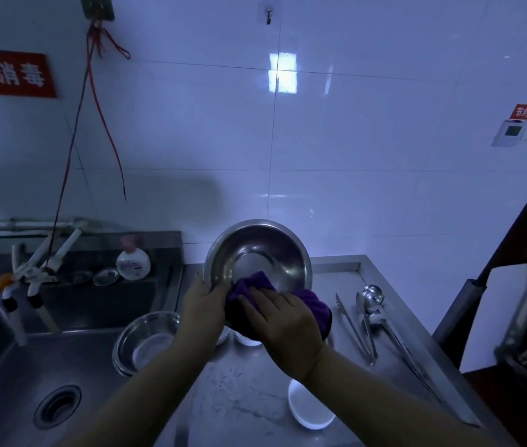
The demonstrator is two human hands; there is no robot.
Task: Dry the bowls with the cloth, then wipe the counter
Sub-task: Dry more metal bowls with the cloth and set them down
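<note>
A steel bowl (pixel 257 250) is tilted up over the counter (pixel 242 398), its inside facing me. My left hand (pixel 202 309) grips its lower left rim. My right hand (pixel 283 324) presses a purple cloth (pixel 252 285) against the bowl's lower inside; the rest of the cloth hangs down below the hand. Another steel bowl (pixel 146 341) stands at the sink's right edge. A small white bowl (pixel 308 406) rests on the counter under my right forearm. Two more white bowls (pixel 246 338) peek out from beneath the cloth.
The sink (pixel 29 366) with its drain (pixel 57 404) lies to the left, taps (pixel 34 272) and a soap bottle (pixel 133 261) behind it. Tongs (pixel 355 330) and ladles (pixel 373 301) lie on the counter's right side. A tiled wall stands behind, a dark door frame at far right.
</note>
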